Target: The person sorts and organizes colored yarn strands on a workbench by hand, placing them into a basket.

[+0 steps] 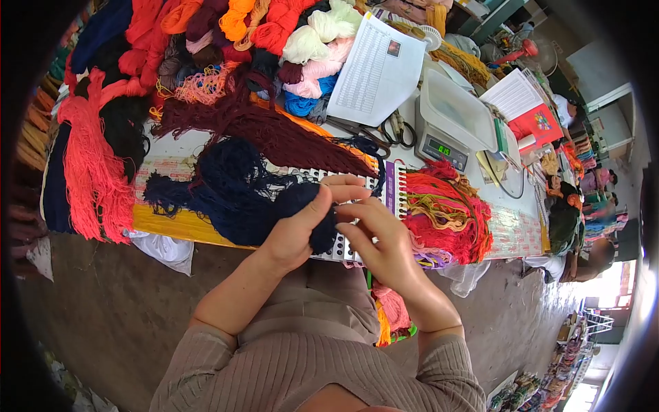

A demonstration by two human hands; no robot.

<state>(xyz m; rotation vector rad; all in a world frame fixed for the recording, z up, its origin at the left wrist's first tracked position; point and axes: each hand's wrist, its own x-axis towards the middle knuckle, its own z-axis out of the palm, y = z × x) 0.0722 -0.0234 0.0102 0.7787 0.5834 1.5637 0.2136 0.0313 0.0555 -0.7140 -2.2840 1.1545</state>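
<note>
A bundle of navy yarn [292, 206] is gripped in my left hand [296, 233], its thumb on top and its fingers behind. My right hand [377, 237] is close beside it, fingers curled and fingertips at the bundle's right side; any strand pinched there is too fine to make out. More loose navy yarn [230, 182] trails left over the table edge. Below the hands is a white strip with punched holes [336, 248]. A multicoloured hank of red, pink and olive yarn [446, 213] lies just right of my right hand.
Dark maroon yarn [274, 134] and piled hanks lie beyond. Scissors [399, 130], a printed sheet [377, 69] and a digital scale [443, 151] with a clear tray are farther back. Coral yarn [96, 165] hangs over the left table edge. Other people are at the far right.
</note>
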